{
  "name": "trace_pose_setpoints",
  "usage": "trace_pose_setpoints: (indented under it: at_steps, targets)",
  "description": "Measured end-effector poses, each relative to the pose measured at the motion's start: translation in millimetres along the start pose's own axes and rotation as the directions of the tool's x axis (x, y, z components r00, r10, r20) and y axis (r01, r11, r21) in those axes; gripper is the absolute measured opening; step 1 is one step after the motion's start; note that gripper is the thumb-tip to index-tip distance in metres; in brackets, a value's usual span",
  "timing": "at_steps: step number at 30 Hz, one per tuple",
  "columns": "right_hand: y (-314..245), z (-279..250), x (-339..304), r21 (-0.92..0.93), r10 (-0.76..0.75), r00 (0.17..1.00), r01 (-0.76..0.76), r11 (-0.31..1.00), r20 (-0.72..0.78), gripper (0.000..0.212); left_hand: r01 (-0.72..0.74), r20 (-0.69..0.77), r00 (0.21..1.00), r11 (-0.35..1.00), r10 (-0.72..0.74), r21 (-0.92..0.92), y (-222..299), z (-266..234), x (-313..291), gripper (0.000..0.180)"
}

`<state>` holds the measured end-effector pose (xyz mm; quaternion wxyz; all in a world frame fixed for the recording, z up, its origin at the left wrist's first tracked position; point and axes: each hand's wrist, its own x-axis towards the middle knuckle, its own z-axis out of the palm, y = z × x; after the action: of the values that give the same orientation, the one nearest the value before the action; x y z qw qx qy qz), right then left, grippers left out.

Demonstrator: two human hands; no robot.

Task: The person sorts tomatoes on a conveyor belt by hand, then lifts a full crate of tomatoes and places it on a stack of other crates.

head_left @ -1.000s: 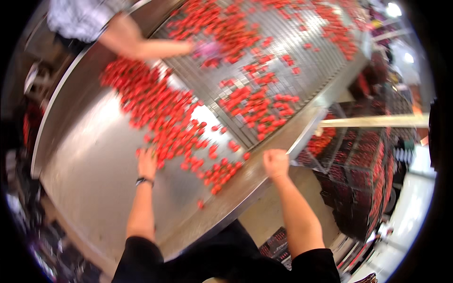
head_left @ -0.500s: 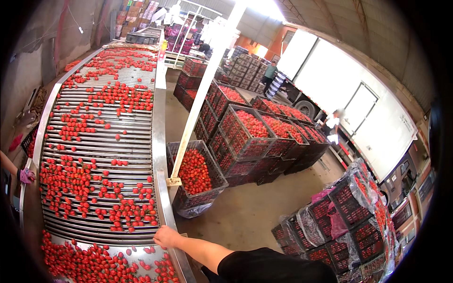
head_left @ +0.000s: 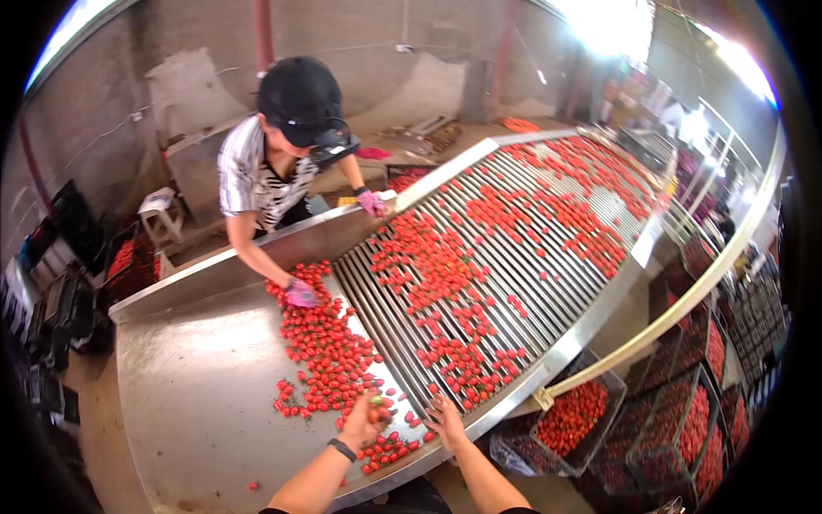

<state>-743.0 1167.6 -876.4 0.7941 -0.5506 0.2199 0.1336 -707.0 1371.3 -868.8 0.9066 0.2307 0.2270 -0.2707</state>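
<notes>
Oval cherry tomatoes, red, heaped across the steel tabletop and spread up the roller bed beyond. Long axes lie at mixed angles, no common direction in the heap; many stem ends too small to make out. Left hand, dark wristband at the wrist, at the near end of the heap: grip curled closed around at least one tomato, a greenish one showing at the fingertips; its axis unclear. Right hand over the near corner of the roller bed, grip loosely spread, holding nothing visible; contact with fruit or rollers cannot be told. Across the tabletop, a co-worker's purple-gloved hand rests on the heap. Any print on surrounding crates too small to read.
</notes>
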Motion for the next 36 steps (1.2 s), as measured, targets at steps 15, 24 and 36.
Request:
trace_pose_setpoints:
  at_steps: [15,24,36]
  targets:
    - [28,-23,33,0.790,0.147,0.984,-0.169,0.590,0.101,0.012,-0.251,0.171,0.967,0.594,0.188,0.764,-114,86,3,0.039]
    - [-20,-64,-18,0.757,0.182,0.957,-0.289,0.586,0.224,0.025,-0.250,-0.014,0.939,0.709,0.344,0.659,-18,-8,-22,0.045]
    - [-14,-303,-137,0.668,0.126,0.724,0.535,0.518,-0.678,0.048,-0.156,-0.518,0.744,0.863,0.422,0.480,17,-169,-136,0.054]
